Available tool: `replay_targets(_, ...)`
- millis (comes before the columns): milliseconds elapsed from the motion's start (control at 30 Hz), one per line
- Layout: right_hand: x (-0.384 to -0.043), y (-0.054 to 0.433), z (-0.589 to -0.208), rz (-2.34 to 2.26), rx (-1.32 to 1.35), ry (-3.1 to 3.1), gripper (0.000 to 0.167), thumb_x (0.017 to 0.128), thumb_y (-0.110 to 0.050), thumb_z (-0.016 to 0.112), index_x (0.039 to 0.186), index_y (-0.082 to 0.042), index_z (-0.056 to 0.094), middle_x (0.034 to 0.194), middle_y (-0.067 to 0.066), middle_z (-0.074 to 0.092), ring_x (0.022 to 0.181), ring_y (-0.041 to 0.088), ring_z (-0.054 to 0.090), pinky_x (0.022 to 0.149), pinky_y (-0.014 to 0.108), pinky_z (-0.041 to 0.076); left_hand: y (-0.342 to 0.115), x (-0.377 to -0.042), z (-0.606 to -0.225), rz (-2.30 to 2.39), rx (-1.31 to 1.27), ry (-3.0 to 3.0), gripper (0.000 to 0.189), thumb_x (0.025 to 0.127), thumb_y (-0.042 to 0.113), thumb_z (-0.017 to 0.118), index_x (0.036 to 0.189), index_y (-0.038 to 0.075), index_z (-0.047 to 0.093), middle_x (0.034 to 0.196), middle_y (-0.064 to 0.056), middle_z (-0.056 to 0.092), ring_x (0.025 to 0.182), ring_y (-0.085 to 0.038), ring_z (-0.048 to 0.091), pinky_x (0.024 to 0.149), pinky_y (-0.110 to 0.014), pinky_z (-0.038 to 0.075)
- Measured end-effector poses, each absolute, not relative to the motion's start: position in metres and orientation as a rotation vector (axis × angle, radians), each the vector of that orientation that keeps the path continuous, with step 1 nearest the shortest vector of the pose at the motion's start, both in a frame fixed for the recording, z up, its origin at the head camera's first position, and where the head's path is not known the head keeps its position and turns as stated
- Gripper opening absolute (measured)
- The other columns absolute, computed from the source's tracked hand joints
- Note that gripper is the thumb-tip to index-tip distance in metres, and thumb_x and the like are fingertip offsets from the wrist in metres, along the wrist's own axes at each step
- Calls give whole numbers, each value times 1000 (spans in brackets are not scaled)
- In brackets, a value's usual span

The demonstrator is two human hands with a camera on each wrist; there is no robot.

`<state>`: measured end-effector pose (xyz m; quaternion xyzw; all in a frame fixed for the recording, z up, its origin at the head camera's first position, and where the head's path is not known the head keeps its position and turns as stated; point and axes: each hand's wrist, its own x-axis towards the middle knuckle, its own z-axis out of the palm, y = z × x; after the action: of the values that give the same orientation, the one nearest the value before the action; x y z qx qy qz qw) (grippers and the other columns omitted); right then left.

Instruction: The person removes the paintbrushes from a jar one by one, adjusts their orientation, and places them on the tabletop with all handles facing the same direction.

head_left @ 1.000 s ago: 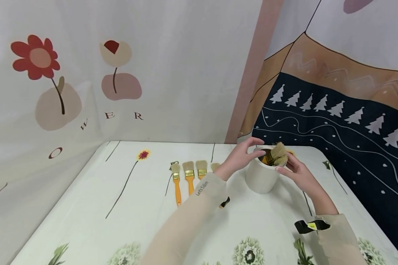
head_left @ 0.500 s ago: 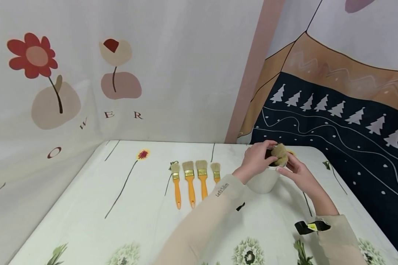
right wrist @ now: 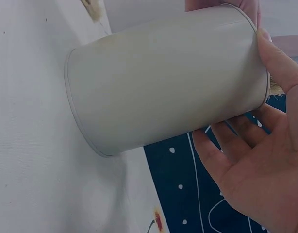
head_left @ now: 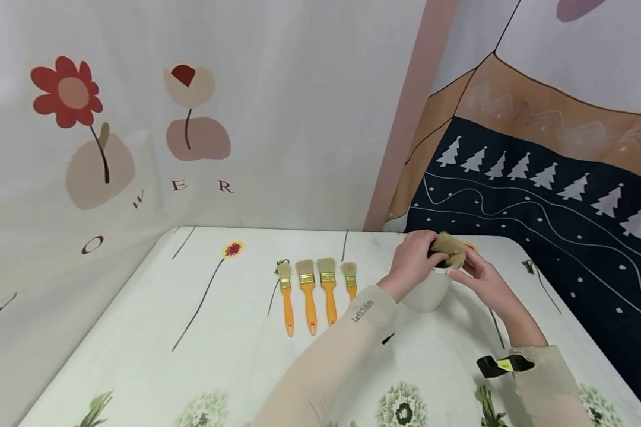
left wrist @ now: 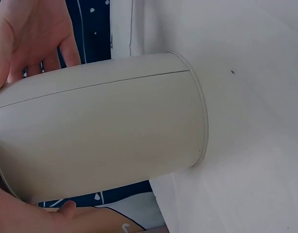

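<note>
An off-white cylindrical container [head_left: 428, 293] stands upright on the table, bristle ends up in its mouth. My left hand [head_left: 412, 258] reaches over the rim from the left and pinches the bristles of a paintbrush [head_left: 448, 246]; its fingertips are partly hidden. From the right, my right hand [head_left: 481, 276] grips the container near the rim, thumb in front and fingers behind. The right wrist view shows the right hand's thumb [right wrist: 277, 58] on the rim and its fingers below the wall. The brush handles inside the container are out of sight.
Several paintbrushes [head_left: 310, 296] with orange handles lie side by side on the table, bristles pointing away, left of the container. The floral-patterned tablecloth [head_left: 139, 356] meets a light curtain [head_left: 299, 118] behind. A dark patterned cloth [head_left: 545, 207] hangs at the right.
My left hand has moved right, from the container's left rim onto the bristles, which have shifted left. My right hand stays on the container.
</note>
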<state>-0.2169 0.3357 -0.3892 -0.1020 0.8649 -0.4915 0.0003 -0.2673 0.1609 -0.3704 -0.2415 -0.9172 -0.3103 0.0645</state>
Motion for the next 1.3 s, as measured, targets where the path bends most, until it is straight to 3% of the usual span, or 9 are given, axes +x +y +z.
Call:
replay_targets(267, -218, 337, -392, -1542, -301, 2715, 77, 102, -27, 57, 160, -7, 11, 166, 22, 12, 149, 49, 17, 96, 1, 38, 163, -265, -372, -785, -665, -2782, 37, 98, 42, 61, 132, 28, 61, 139, 13, 61, 136, -7, 49, 115, -35, 42)
replay_targets(433, -219, 336, -393, -1535, -292, 2716, 77, 102, -28, 57, 160, -8, 10, 166, 21, 12, 150, 49, 17, 99, 4, 40, 163, -261, -372, -707, -624, -2740, 37, 96, 43, 63, 130, 30, 59, 127, 14, 68, 124, -6, 60, 120, -46, 34)
replay_targets(633, -217, 333, -394, -1539, -313, 2699, 77, 103, -25, 56, 160, -6, 8, 166, 22, 10, 149, 50, 17, 100, 6, 41, 154, -257, -374, -773, -704, -2613, 34, 95, 40, 65, 126, 26, 61, 116, 12, 73, 114, -5, 65, 123, -45, 30)
replay_targets(667, -217, 333, -394, -1530, -306, 2703, 77, 103, -25, 56, 160, -7, 7, 166, 22, 9, 149, 50, 17, 105, 12, 42, 152, -256, -373, -820, -721, -2582, 33, 95, 38, 66, 125, 24, 61, 115, 11, 73, 113, -5, 65, 123, -43, 30)
replay_targets(800, -216, 333, -391, -1539, -291, 2704, 78, 103, -23, 56, 161, -10, 4, 167, 21, 4, 149, 52, 14, 118, 48, 34, 145, -253, -360, -1098, -799, -2444, 35, 96, 33, 66, 126, 17, 58, 109, 5, 74, 100, -5, 69, 101, -16, 49)
replay_targets(867, -216, 333, -390, -1559, -288, 2691, 78, 103, -22, 56, 161, -11, 4, 167, 21, 3, 149, 54, 11, 114, 67, 24, 142, -252, -352, -1214, -835, -2397, 38, 96, 31, 65, 129, 15, 55, 110, 1, 73, 95, -5, 69, 83, -4, 49)
replay_targets(900, -217, 332, -390, -1574, -292, 2685, 78, 103, -21, 56, 161, -10, 5, 167, 21, 3, 149, 54, 11, 113, 70, 22, 141, -252, -349, -1266, -852, -2373, 39, 96, 29, 65, 130, 13, 54, 110, 0, 73, 94, -6, 69, 76, -1, 48)
replay_targets(1167, -216, 334, -390, -1610, -347, 2684, 75, 102, -18, 57, 161, -13, 10, 167, 20, 6, 150, 52, 9, 116, 70, 16, 127, -253, -329, -1466, -924, -2207, 45, 95, 21, 66, 135, 9, 48, 121, -9, 70, 103, -16, 71, 79, -3, 50)
replay_targets(1300, -216, 335, -390, -1557, -349, 2723, 73, 103, -21, 56, 161, -15, 12, 168, 18, 8, 150, 50, 13, 116, 65, 20, 116, -255, -318, -1521, -920, -2106, 46, 94, 18, 68, 134, 7, 48, 121, -12, 69, 103, -20, 71, 79, -6, 52)
